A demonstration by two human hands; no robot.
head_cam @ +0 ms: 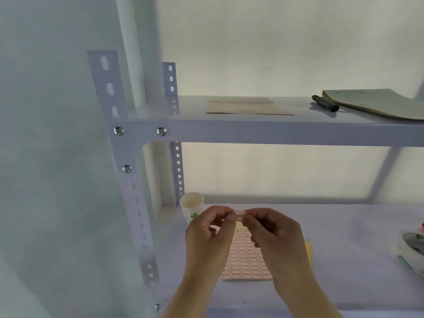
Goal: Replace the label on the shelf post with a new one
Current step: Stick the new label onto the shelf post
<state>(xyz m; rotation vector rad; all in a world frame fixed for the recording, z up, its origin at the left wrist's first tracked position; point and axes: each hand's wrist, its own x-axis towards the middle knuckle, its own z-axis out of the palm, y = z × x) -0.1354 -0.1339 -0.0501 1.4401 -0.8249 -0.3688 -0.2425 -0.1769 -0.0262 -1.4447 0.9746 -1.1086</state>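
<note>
White metal shelving (275,131) fills the frame; low centre, left hand (206,235) and right hand (275,237) pinch one small red-bordered label (239,214) above a sticker sheet (245,260), open shelf around.

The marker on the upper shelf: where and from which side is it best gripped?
Grip the marker around the middle of its barrel, coming from above and in front. It lies flat on the upper shelf, angled, with its far end close to the notepad; whether they touch cannot be told. The front side is open, so fingers can close across the barrel there.
</note>
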